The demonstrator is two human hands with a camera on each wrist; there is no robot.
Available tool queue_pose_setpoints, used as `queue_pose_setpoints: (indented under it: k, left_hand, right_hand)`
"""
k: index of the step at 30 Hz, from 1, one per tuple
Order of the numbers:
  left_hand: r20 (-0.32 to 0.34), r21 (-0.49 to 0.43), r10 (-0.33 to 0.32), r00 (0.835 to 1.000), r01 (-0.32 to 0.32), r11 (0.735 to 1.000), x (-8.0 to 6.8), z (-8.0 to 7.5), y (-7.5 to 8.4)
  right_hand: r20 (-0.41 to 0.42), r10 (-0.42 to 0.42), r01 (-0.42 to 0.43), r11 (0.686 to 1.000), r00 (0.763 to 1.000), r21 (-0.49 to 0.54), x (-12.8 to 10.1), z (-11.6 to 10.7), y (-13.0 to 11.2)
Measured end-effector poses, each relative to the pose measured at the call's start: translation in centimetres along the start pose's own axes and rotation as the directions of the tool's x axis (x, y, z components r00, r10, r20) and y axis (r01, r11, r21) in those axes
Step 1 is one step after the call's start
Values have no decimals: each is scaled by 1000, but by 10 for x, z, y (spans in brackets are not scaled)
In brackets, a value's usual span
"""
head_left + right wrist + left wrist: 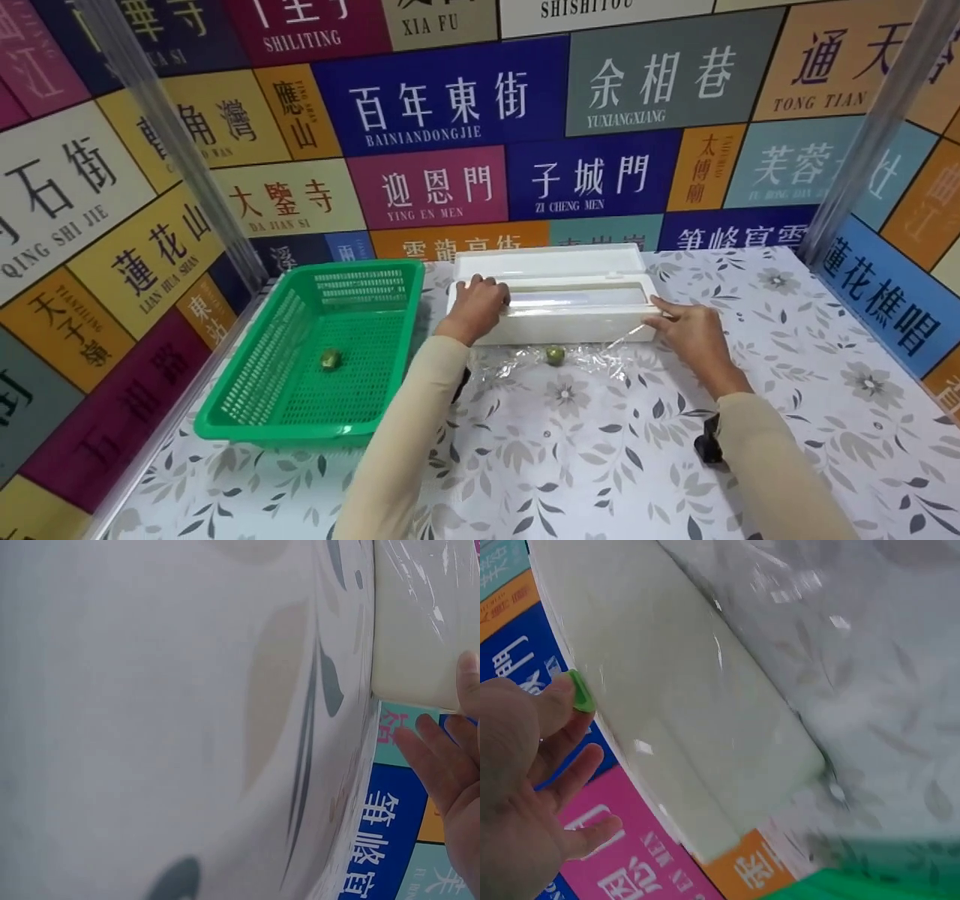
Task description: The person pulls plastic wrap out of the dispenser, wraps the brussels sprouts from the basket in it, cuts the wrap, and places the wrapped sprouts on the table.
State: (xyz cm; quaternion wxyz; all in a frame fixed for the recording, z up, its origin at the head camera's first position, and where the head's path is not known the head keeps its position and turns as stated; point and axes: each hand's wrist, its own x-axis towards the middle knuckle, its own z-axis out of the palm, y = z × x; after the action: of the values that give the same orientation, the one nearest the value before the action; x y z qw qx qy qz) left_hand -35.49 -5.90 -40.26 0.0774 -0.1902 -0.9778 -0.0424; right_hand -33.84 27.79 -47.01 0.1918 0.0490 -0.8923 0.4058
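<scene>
A white cling film box stands on the table with its lid raised at the back. Clear cling film hangs over its front and spreads on the cloth, with a small green fruit on it. At the box's left part, my left hand pinches a small green slide cutter on the upper edge between thumb and finger. My right hand holds the box's right end, thumb against the front and other fingers at the end.
Left of the box stands a green plastic basket with another small green fruit inside. A flower-patterned cloth covers the table. Behind it rises a wall of coloured panels with writing, and clear posts stand at the corners.
</scene>
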Motion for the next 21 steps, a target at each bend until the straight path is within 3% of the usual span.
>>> queue_pose_setpoints:
  k: [12, 21]
  left_hand:
    - [91, 24, -124, 988, 123, 992, -14, -16, -32]
    - [113, -138, -132, 985, 147, 979, -17, -17, -39]
  right_hand:
    - [-15, -51, 51, 999, 999, -3, -1, -1, 1]
    - [-16, -16, 15, 999, 1000, -30, 0, 0, -1]
